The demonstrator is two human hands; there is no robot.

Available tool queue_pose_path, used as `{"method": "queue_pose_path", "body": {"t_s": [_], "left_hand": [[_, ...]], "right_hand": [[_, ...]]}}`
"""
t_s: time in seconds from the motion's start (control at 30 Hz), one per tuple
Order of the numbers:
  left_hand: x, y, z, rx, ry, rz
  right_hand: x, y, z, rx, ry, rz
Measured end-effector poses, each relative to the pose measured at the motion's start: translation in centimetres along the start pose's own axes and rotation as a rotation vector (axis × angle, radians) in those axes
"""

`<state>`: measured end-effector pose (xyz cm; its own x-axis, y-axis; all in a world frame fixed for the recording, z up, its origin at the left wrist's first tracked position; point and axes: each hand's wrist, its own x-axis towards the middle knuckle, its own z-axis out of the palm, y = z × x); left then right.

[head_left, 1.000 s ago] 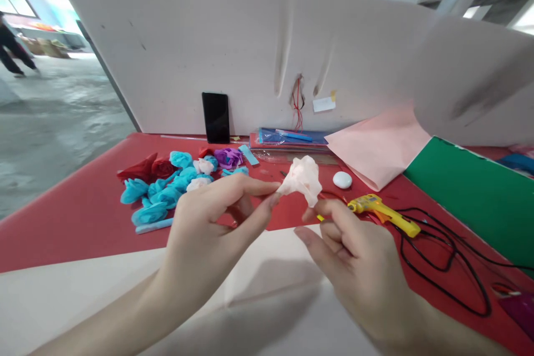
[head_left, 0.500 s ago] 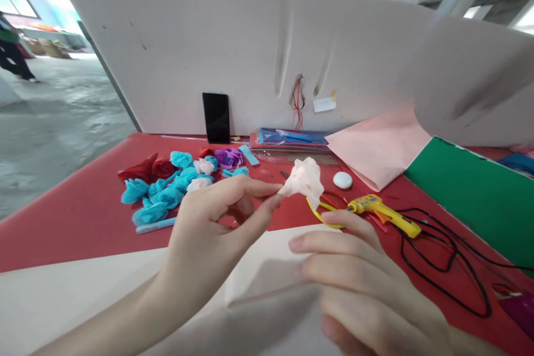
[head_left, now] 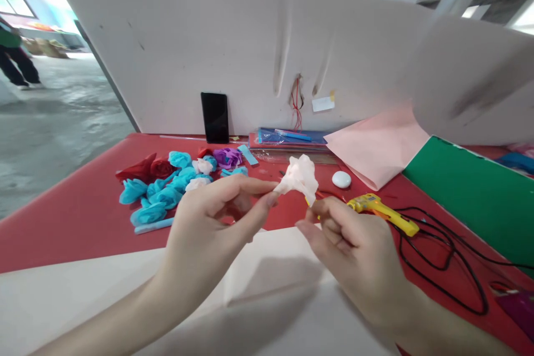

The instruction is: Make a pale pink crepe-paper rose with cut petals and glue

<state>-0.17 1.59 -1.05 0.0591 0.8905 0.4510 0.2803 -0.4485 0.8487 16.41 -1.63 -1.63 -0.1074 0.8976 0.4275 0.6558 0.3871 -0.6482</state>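
A pale pink crepe-paper flower (head_left: 300,177) is held up above the table. My left hand (head_left: 212,228) pinches its base between thumb and forefinger. My right hand (head_left: 354,256) is just below and right of the flower, its thumb and forefinger pinched at the flower's lower edge, the other fingers curled. A pale sheet of paper (head_left: 250,283) lies on the red table (head_left: 62,217) under both hands.
A heap of blue, red, white and purple paper flowers (head_left: 175,186) lies at the left. A yellow glue gun (head_left: 384,211) with a black cord (head_left: 450,256), a white round object (head_left: 341,179), pink paper (head_left: 375,144), green sheet (head_left: 475,194) and black phone (head_left: 215,117) stand beyond. A person walks far left.
My right hand dropped away from the flower with fingers stretched out, then came back up and pinched at its lower edge. My left hand kept its hold.
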Motion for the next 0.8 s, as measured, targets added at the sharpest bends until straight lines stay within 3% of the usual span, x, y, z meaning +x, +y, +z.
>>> {"method": "queue_pose_path", "body": {"t_s": [0.13,0.23,0.53,0.6,0.67,0.8], "left_hand": [[0.1,0.2,0.0,-0.036,-0.01,-0.063],[0.1,0.3,0.1,-0.12,-0.038,-0.15],[-0.2,0.0,0.3,-0.486,-0.123,-0.435],[-0.2,-0.1,0.4,-0.558,-0.143,-0.446],[-0.4,-0.1,0.6,-0.575,-0.147,-0.444],[-0.8,0.1,1.0,-0.455,-0.132,-0.387]], "right_hand": [[0.1,0.4,0.4,0.223,-0.208,0.241],[-0.1,0.4,0.5,0.434,-0.321,0.305],[-1.8,0.1,0.6,0.43,-0.193,0.004],[-2.0,-0.2,1.1,0.618,-0.146,0.109],[-1.9,-0.4,1.7,0.879,-0.08,0.308],[-1.4,-0.8,2.3,1.163,-0.019,0.645]]}}
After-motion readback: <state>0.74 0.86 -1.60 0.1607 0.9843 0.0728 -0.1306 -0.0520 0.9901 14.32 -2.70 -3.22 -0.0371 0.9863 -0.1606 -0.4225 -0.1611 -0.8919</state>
